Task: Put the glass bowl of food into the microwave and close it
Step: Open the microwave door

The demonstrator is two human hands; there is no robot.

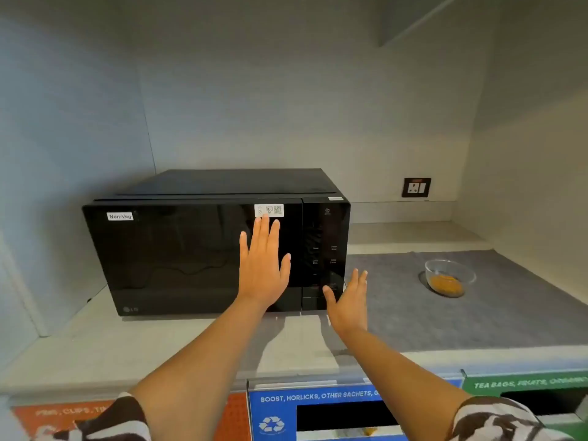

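Note:
A black microwave (178, 249) with a "Non-Veg" label stands on the counter, its door shut. My left hand (262, 265) lies flat and open against the right part of the door. My right hand (348, 300) is open, its thumb at the button low on the control panel (324, 249). A clear glass bowl (449, 276) with orange-brown food sits on the grey mat to the right of the microwave, apart from both hands.
A grey mat (413, 313) covers the right side of the pale counter (95, 345). A wall socket (416, 187) is behind, at the right. Below the counter's front edge are labelled bin openings: orange (235, 418), blue (318, 412), green (525, 389). Walls enclose the alcove.

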